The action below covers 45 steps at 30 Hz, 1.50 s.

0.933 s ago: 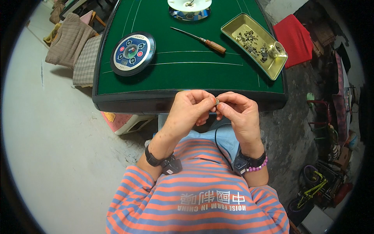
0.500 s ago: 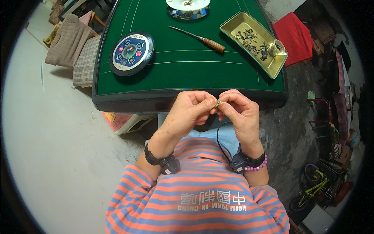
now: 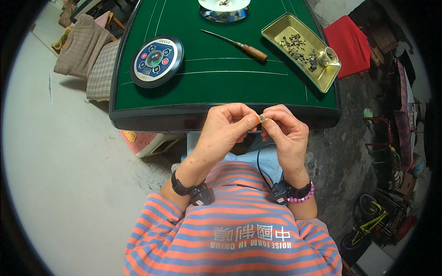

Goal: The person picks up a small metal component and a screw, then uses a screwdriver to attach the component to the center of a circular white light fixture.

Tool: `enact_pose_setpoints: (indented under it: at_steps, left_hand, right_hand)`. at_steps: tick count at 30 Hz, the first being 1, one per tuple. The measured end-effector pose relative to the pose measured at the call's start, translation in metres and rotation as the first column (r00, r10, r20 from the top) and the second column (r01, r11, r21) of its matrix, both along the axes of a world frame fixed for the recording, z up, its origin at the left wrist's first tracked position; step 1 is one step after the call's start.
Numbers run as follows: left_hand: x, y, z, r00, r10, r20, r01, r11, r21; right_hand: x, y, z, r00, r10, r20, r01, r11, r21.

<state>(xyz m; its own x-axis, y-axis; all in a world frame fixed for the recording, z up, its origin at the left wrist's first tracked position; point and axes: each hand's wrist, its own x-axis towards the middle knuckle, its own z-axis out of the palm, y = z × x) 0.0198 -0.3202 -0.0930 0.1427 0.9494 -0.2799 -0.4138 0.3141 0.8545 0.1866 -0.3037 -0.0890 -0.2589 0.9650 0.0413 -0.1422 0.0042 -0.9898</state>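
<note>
Between my fingertips, just off the table's near edge, is a small pale metallic part (image 3: 262, 118), too small to name. My left hand (image 3: 229, 125) pinches it from one side, thumb against bent fingers. From the other side my right hand (image 3: 286, 129) pinches it too, thumb and forefinger closed. A screwdriver (image 3: 251, 50) with a wooden handle lies on the green table top (image 3: 207, 87) beyond my hands. At the right of the table stands a gold-coloured rectangular tray (image 3: 271, 31) holding many small dark metal pieces and a small clear jar (image 3: 328, 57) lying near its front end.
A round control panel (image 3: 156, 60) with buttons sits at the table's left. A white dish-like object on a mirrored base (image 3: 224, 14) is at the far middle. Cushioned chairs (image 3: 85, 43) stand left, a red-covered seat (image 3: 347, 41) right. A pink-topped stool (image 3: 142, 142) is below the near edge.
My hands have shifted slightly to the right and up with the small part, which now shows a rounder face between my fingertips. The things on the table stay in place.
</note>
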Motion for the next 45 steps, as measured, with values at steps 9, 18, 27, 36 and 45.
enact_pose_setpoints:
  at_steps: [9, 18, 27, 36, 45]
  left_hand:
    - [0.001, -0.001, -0.001, 0.999, 0.018, 0.031, -0.017, 1.000, -0.013]
    - [-0.001, 0.000, 0.004, 0.992, 0.046, -0.119, -0.039, 0.997, 0.065]
    - [0.000, -0.001, 0.009, 0.974, 0.036, -0.225, 0.008, 0.981, 0.191]
    - [-0.006, 0.002, 0.000, 0.898, -0.030, -0.439, 0.133, 0.969, 0.207]
    - [-0.004, 0.004, 0.003, 0.869, -0.012, -0.496, 0.139, 0.965, 0.220]
  right_hand:
    - [-0.002, -0.002, 0.000, 0.997, -0.033, 0.071, 0.027, 0.996, 0.081]
    - [-0.006, -0.003, 0.000, 0.997, -0.034, 0.071, 0.027, 0.996, 0.087]
    - [-0.001, -0.004, -0.013, 0.997, 0.075, -0.027, -0.076, 0.996, -0.051]
    - [0.001, 0.001, -0.019, 0.991, 0.127, -0.048, -0.131, 0.986, -0.103]
    - [0.003, 0.005, -0.019, 0.998, 0.060, 0.032, -0.059, 0.998, -0.031]
